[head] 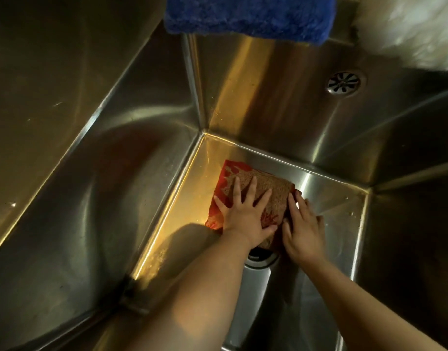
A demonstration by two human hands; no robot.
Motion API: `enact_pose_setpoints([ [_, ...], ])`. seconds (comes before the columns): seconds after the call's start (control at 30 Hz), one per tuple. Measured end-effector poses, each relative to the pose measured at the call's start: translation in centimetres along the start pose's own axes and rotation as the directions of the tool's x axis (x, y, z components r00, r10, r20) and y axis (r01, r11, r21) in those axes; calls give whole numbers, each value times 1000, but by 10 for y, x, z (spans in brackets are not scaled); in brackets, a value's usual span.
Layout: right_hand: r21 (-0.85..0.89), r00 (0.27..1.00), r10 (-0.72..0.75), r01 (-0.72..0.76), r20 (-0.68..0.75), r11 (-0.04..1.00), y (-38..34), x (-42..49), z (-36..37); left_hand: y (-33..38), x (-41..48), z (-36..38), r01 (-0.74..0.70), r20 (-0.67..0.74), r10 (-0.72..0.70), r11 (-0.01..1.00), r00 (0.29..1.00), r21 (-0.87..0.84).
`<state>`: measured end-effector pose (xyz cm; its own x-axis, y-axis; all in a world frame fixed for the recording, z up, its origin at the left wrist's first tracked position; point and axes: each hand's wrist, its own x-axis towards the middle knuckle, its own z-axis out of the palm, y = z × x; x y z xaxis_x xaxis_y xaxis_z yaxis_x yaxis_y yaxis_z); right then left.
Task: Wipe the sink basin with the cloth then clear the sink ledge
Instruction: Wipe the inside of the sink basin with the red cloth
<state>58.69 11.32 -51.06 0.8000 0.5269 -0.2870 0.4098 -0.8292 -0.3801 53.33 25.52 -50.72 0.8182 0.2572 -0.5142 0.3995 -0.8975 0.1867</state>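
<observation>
Left hand [245, 215] flat, fingers spread, pressing red-brown cloth [266, 186] on sink basin [331, 196] floor; right hand [304, 231] flat on cloth's right edge. Risk: cloth bunches or snags drain [262, 258] just under wrists, leaving streaks.

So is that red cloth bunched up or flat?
Flat: the cloth lies folded on the sink basin floor, the left hand pressing it with spread fingers, the right hand touching its edge.

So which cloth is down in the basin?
The red-and-tan cloth, pressed flat on the basin floor under the left hand and right hand; the blue cloth hangs over the ledge, untouched.
</observation>
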Motion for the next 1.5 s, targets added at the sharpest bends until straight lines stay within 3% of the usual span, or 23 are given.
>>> enact_pose_setpoints([
  [0.2, -39, 996, -64, 67, 61, 997, -14, 15, 2, -3, 5, -3, 53, 18, -53, 999, 998, -3],
  [0.4, 76, 984, -108, 98, 141, 992, -46, 47, 10, -37, 17, -25, 163, 41, -164, 986, 986, 32],
  [0.53, 107, 994, -64, 55, 92, 993, -47, 51, 9, -63, 24, -41, 206, 44, -206, 979, 978, 10],
  [0.6, 37, 994, 5, -9, 110, 999, -39, 49, 11, -67, 26, -44, 191, 49, -188, 980, 981, -63],
  [0.73, -91, 990, 4, 9, 143, 996, -31, 47, 14, -68, 31, -45, 167, 75, -158, 976, 985, -143],
  [1.23, -142, 989, 30, -9, 146, 990, -21, 42, 14, -68, 71, -60, 155, 10, -155, 974, 988, -166],
  [1.5, -138, 988, 17, 5, 156, 990, -20, 38, 9, -79, 41, -42, 64, -25, -64, 998, 998, -17],
])
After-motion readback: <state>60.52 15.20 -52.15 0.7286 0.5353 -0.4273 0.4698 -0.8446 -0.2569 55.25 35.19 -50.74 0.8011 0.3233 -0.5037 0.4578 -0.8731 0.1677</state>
